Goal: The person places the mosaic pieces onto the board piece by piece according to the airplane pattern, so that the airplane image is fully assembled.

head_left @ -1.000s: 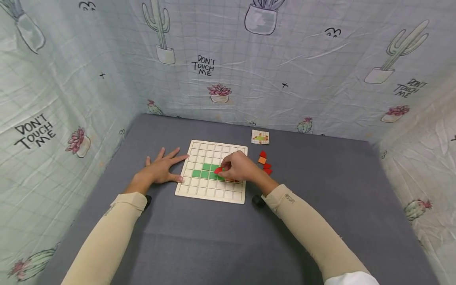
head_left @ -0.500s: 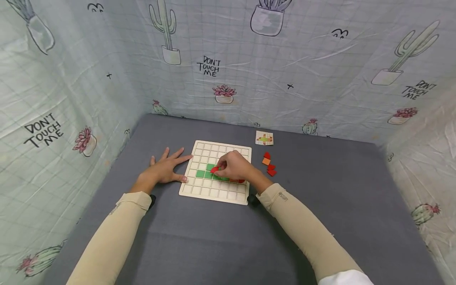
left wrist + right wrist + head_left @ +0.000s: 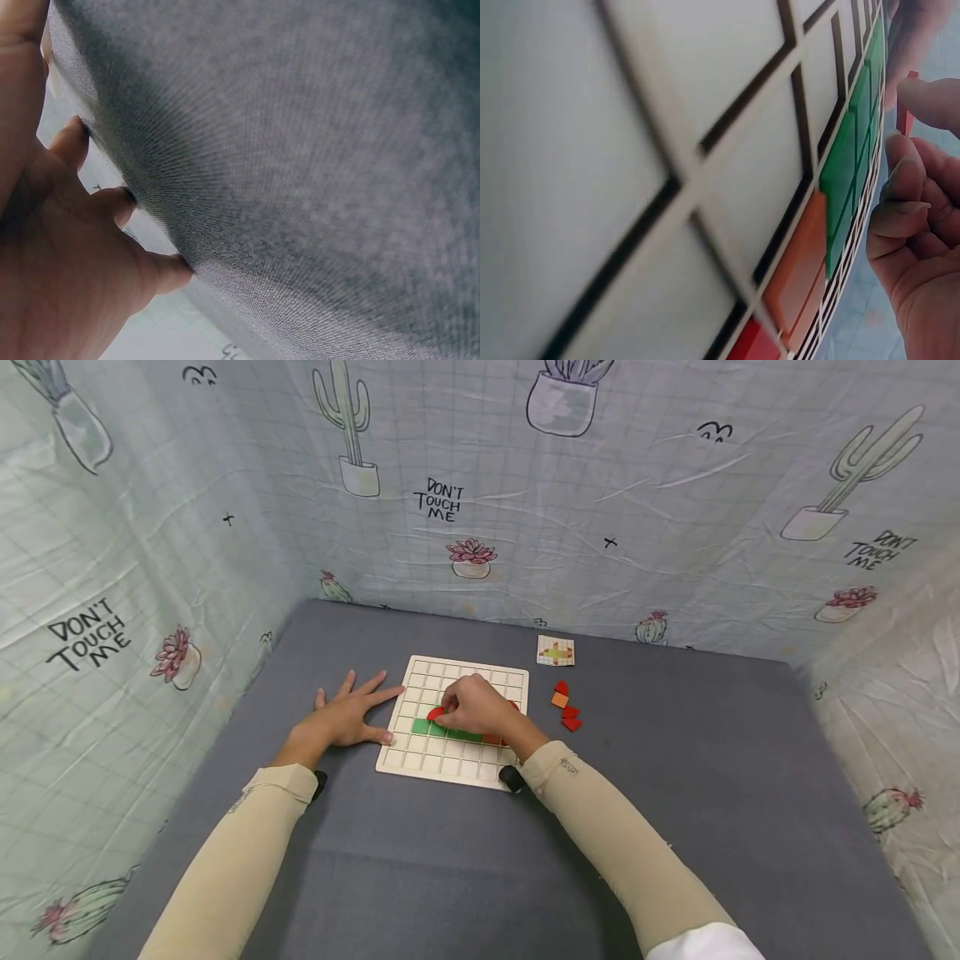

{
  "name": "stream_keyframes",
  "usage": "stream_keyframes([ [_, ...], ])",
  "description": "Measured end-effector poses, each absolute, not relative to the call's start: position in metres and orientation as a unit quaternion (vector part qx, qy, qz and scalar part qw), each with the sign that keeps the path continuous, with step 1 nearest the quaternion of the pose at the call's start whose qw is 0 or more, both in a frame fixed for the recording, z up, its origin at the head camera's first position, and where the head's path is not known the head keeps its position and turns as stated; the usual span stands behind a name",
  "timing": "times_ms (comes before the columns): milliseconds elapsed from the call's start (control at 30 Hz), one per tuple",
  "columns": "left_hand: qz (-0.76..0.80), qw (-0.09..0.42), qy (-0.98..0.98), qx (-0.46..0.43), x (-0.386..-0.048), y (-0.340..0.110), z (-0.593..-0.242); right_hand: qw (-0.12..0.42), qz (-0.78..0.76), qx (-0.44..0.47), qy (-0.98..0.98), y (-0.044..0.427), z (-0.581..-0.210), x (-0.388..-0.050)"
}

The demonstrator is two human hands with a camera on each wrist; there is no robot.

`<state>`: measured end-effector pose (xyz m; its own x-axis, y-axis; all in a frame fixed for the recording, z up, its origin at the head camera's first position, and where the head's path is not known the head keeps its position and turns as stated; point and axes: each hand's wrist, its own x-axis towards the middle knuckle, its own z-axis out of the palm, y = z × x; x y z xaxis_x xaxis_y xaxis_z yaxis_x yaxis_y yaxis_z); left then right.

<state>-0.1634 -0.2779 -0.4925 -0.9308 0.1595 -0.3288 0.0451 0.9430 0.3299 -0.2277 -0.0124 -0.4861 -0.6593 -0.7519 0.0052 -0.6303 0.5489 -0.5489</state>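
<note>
A pale wooden grid board (image 3: 427, 764) lies on the grey cloth, with green tiles (image 3: 422, 727), orange tiles (image 3: 799, 262) and red tiles (image 3: 756, 343) set in its squares. My right hand (image 3: 480, 706) pinches a red tile (image 3: 436, 714) with a rounded edge between thumb and fingertips, over the green tiles; it hides part of them. The right wrist view shows this tile edge-on, clear of the board. My left hand (image 3: 341, 720) lies spread on the cloth, thumb and index fingertip at the board's left edge. In the left wrist view its fingertips touch the cloth.
Right of the board lie several loose red pieces (image 3: 572, 724) and an orange square (image 3: 560, 700). A small pattern card (image 3: 556, 651) lies behind them. A printed curtain (image 3: 525, 527) hangs behind and at both sides of the grey table surface (image 3: 675, 760).
My right hand has moved left across the board with the red tile, towards the left end of the green tiles. My left hand has stayed in place by the board's edge.
</note>
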Motion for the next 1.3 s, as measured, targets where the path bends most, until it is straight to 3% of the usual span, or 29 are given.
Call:
stream_keyframes([
  [1300, 0.161, 0.176, 0.969, 0.056, -0.163, -0.278, -0.493, 0.108, -0.247, -0.359, 0.894, -0.039, -0.493, -0.225],
])
